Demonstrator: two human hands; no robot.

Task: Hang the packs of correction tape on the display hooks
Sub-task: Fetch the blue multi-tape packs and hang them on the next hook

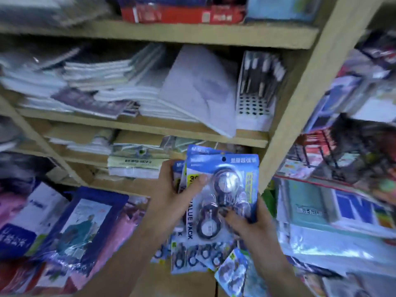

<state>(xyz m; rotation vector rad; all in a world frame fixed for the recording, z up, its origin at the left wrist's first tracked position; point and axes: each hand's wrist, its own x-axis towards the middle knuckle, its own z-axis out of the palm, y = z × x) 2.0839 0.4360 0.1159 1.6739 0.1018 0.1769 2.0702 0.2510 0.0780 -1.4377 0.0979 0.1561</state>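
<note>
Stationery shop, wooden shelving stacked with notebooks and paper, frame motion-blurred. Both hands up in front of the lower shelves with a fanned stack of blue correction tape packs. Left hand grips the stack from the left edge, thumb across the front card, fingers wrapped behind. Right hand clamps the lower right corner of the front pack, thumb on the blister. More loose packs lie near, below the hands, on the cluttered surface among other goods. Front pack's hang hole sits at the top centre of the card, unobstructed. No display hook can be made out here; dark rack at right may carry them, too blurred to say. Risks, as judged: stack is fanned and glossy, so peeling off the front pack could drag the others loose and drop them; small hole means a misaligned approach would bend the card or tear the hole; reaching right past the shelf post could snag it.
</note>
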